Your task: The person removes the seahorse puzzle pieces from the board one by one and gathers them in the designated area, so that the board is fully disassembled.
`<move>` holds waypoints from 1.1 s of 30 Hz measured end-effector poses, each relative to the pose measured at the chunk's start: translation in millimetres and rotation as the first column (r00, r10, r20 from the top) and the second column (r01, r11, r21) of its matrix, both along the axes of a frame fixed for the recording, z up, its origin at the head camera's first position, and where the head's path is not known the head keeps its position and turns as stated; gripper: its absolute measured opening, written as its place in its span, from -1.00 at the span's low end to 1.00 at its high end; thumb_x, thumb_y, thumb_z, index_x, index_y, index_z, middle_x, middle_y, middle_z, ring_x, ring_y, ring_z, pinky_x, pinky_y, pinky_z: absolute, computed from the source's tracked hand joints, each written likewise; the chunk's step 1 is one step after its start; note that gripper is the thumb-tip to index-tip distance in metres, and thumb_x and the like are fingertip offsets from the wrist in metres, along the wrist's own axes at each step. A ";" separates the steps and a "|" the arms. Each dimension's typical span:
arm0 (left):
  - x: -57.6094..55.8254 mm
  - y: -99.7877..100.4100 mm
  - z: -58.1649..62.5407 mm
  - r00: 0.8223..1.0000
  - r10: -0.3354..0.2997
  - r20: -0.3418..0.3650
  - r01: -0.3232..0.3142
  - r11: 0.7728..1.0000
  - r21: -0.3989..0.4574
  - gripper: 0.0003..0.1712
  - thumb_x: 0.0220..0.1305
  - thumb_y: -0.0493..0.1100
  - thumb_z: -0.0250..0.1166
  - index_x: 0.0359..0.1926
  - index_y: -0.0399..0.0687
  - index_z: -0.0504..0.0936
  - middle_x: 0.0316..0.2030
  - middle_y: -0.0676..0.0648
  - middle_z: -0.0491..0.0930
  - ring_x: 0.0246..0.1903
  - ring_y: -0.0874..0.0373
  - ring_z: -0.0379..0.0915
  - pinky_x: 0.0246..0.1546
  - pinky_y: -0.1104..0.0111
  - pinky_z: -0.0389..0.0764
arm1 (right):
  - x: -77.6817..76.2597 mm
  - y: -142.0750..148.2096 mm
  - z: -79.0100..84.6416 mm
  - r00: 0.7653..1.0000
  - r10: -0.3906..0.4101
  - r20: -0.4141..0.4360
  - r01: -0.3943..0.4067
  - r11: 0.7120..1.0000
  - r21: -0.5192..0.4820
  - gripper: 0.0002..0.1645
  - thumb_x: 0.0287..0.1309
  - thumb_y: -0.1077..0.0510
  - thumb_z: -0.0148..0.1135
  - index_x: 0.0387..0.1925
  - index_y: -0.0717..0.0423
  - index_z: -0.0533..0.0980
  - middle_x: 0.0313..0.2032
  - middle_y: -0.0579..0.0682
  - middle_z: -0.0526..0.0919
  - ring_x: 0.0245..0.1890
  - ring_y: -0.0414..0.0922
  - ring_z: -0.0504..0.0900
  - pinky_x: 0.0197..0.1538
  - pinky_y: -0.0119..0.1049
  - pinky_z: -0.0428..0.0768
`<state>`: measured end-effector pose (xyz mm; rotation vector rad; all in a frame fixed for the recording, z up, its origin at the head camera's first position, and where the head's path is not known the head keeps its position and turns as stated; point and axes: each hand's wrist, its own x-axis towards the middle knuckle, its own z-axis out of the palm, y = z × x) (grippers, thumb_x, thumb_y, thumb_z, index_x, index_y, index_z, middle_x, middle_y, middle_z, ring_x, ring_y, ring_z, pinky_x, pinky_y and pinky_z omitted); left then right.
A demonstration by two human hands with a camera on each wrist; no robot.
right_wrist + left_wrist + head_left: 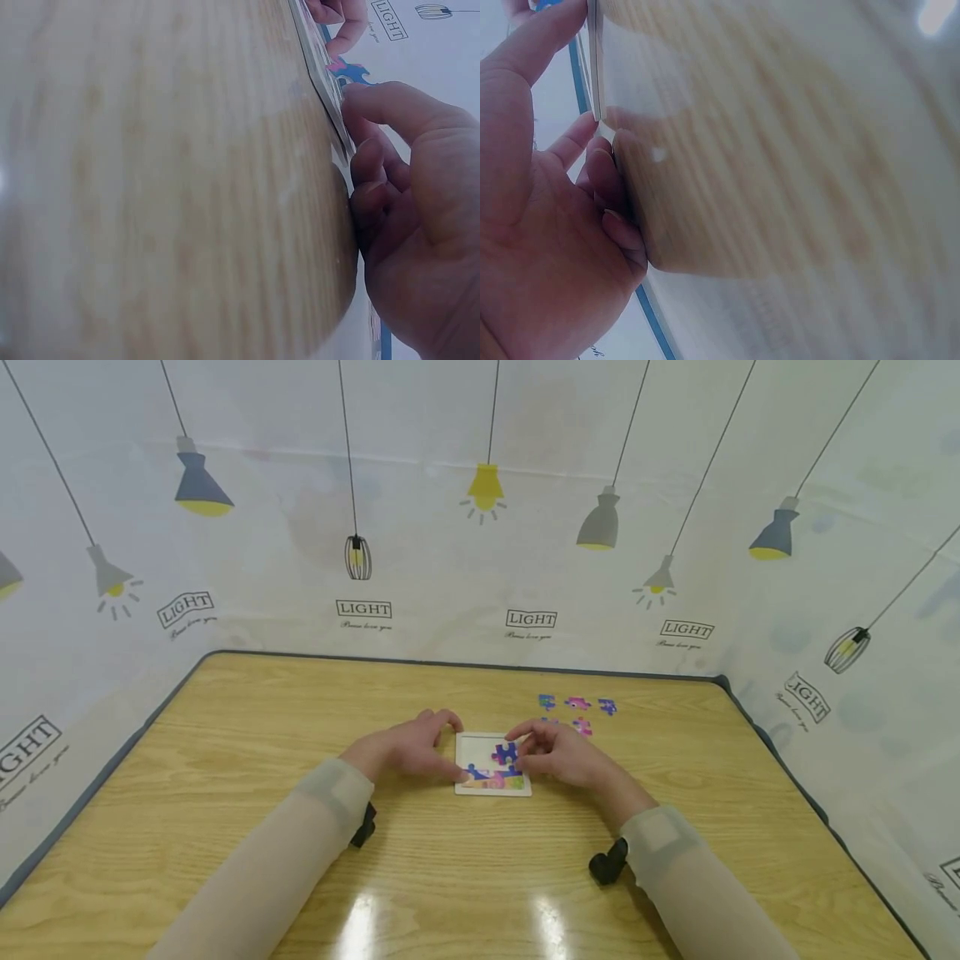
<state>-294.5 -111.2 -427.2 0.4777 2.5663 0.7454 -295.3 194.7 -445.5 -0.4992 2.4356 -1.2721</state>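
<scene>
A white-framed jigsaw board (475,745) lies flat on the table, its lower row filled with joined pink, yellow and blue pieces (491,779). My left hand (415,745) holds the board's left side, thumb over the lower left corner and forefinger bent at the upper left one. Its other fingers curl close to the tabletop in the left wrist view. At the board's right side, my right hand (558,752) pinches a blue-purple jigsaw piece (504,753) above the filled row. This piece (349,73) stands tilted up from the board by the thumb tip in the right wrist view.
Several loose jigsaw pieces (577,703) lie beyond my right hand, partly hidden by it in the nearer row. The wooden table (300,693) has a dark edge strip. A white cloth (427,568) printed with lamps stands behind and at both sides.
</scene>
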 end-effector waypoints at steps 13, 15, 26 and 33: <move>0.3 0.1 1.3 1.000 0.002 0.004 -0.002 1.000 0.005 -0.08 0.21 0.38 0.56 0.45 0.29 0.37 0.33 -0.16 0.40 0.30 -0.14 0.39 0.50 -0.15 0.39 | 0.0 0.9 0.3 0.999 -0.005 -0.041 0.004 1.000 -0.030 -0.59 0.45 0.14 0.43 0.27 -0.12 0.65 -0.08 0.06 0.71 -0.21 -0.05 0.57 -0.19 -0.30 0.54; 0.7 -0.4 1.4 1.000 0.001 0.004 -0.001 1.000 0.003 -0.09 0.22 0.38 0.56 0.45 0.28 0.37 0.31 -0.16 0.41 0.27 -0.14 0.40 0.47 -0.14 0.41 | 0.2 0.9 0.3 0.999 -0.018 -0.032 0.017 0.999 -0.041 -0.59 0.46 0.14 0.43 0.26 -0.13 0.65 -0.09 0.05 0.71 -0.21 -0.06 0.58 -0.21 -0.31 0.55; 2.4 -0.6 1.1 1.000 0.003 0.014 -0.003 1.000 0.008 -0.11 0.24 0.37 0.55 0.45 0.30 0.36 0.14 -0.11 0.42 0.15 -0.10 0.41 0.32 -0.04 0.46 | 6.1 27.0 14.9 0.992 -0.056 -0.117 0.050 0.997 -0.050 -0.57 0.45 0.12 0.45 0.28 0.01 0.64 -0.06 0.08 0.72 -0.23 -0.11 0.59 -0.22 -0.34 0.56; 1.4 -0.6 1.2 1.000 0.003 0.004 -0.003 1.000 0.003 -0.08 0.23 0.39 0.55 0.46 0.29 0.36 0.20 -0.10 0.43 0.18 -0.08 0.41 0.38 -0.06 0.46 | 1.7 73.9 14.4 0.983 -0.148 -0.104 0.146 0.989 -0.032 -0.55 0.47 0.07 0.45 0.30 0.03 0.62 -0.04 0.09 0.70 -0.24 -0.15 0.62 -0.24 -0.33 0.60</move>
